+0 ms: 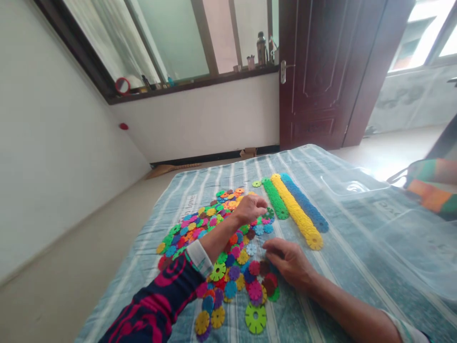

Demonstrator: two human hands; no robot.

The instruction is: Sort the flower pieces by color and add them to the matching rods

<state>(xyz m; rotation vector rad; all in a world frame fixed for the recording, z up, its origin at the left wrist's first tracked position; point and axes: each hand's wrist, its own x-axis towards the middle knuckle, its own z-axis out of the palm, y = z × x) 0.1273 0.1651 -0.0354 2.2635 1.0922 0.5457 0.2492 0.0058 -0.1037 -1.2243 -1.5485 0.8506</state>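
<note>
Our left hand [250,209] curls nearly closed at twelve o'clock over the heap of plastic snowflake discs [235,247]; whether it grips one we cannot tell. Our right hand [289,262], loosely open at three o'clock, visibly holds nothing. At two o'clock, ribbed stacks of discs [294,212] lie straight, green, yellow and blue kept apart, on striped cloth [124,281].
</note>
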